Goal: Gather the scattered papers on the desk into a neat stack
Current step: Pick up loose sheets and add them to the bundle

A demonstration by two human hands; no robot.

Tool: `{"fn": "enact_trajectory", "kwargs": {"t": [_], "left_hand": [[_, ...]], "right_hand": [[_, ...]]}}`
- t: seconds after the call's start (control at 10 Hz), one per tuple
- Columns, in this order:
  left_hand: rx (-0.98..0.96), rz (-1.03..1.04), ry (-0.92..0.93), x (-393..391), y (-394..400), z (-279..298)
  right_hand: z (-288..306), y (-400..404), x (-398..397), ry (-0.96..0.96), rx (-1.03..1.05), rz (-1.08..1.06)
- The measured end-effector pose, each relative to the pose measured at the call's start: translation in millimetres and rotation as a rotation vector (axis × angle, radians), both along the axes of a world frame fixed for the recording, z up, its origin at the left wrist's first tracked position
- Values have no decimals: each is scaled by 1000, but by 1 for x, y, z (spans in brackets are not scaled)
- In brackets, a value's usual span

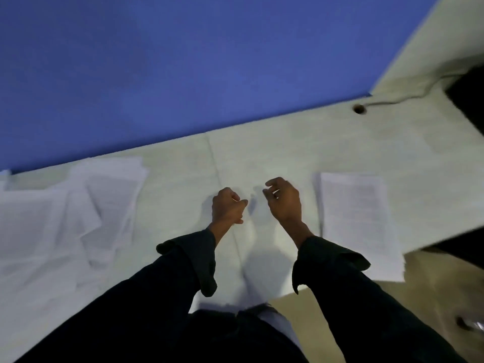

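Both hands hover empty over the counter [262,153].
Left hand [227,205] fisted, right hand [284,201] loosely curled; scattered papers [78,210] left, stack [358,218] right.

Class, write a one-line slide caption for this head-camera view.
Empty hands hover over desk between scattered papers and neat stack.

scattered papers [78,213] left, neat stack [358,221] right

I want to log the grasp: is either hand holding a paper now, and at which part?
Nothing is held. The left hand and right hand hover with curled fingers, touching no paper.
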State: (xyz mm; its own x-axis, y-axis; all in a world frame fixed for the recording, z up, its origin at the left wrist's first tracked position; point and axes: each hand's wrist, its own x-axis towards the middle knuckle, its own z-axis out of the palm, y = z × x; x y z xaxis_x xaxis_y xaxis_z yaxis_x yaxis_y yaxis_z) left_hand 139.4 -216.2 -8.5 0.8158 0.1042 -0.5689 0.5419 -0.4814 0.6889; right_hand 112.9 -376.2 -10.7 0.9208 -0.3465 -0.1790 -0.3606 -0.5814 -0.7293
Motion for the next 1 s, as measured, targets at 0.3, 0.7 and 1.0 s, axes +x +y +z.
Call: {"fn": "enact_trajectory", "kwargs": {"t": [0.3, 0.7, 1.0], "left_hand": [[114, 510, -17, -30, 310, -2], [208, 977, 262, -37, 495, -12], [281, 1133, 393, -7, 521, -32]], "right_hand": [[-13, 280, 35, 224, 142, 331], [-21, 459, 59, 540, -155, -65], [-22, 473, 83, 485, -41, 82]]}}
